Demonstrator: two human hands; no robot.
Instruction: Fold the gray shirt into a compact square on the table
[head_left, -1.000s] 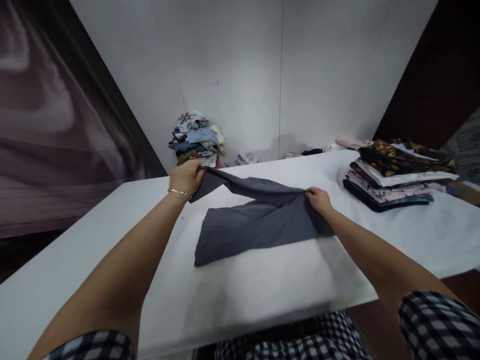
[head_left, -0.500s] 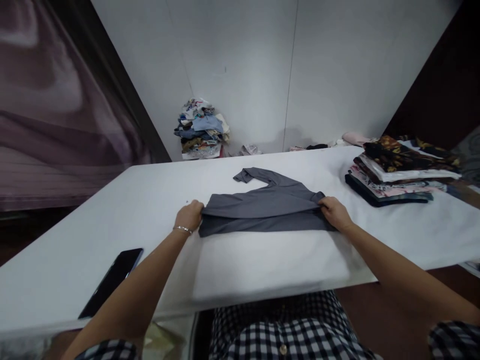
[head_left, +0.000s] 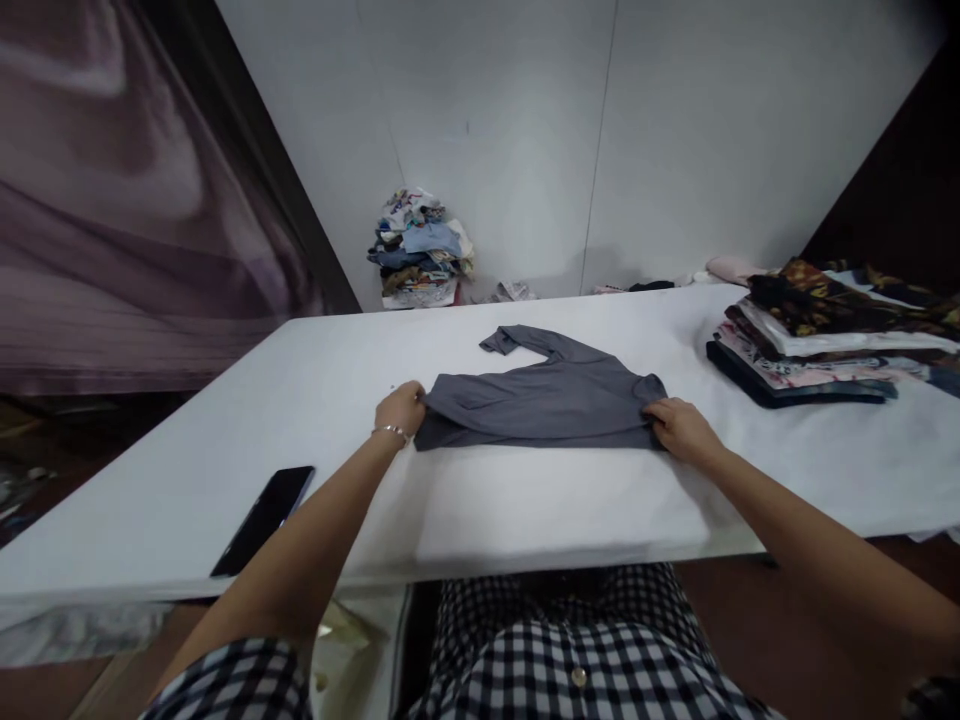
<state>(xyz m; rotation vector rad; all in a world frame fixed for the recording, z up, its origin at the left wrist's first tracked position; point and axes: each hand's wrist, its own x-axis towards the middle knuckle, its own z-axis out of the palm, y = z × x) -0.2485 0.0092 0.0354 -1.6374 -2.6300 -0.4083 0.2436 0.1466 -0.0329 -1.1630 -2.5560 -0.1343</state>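
Observation:
A grey shirt point(head_left: 547, 398) lies partly folded on the white table, one sleeve stretching out toward the back left. My left hand point(head_left: 401, 408), with a bracelet at the wrist, pinches the shirt's left edge. At the opposite end, my right hand point(head_left: 681, 428) has its fingers closed on the fabric near the right edge. Between the hands the upper layer lies over the lower one, and a darker strip of the lower layer shows along the front.
On the white table point(head_left: 495, 510), a black phone point(head_left: 264, 520) lies beside my left forearm. Folded clothes point(head_left: 817, 345) are stacked at the right. Behind the table, a heap of clothes point(head_left: 424, 250) rises against the pale wall. A purple curtain point(head_left: 135, 220) hangs at the left.
The upper layer's edge has come down toward the front, so less of the lower layer shows. Both hands keep their hold. The whole view has shifted slightly.

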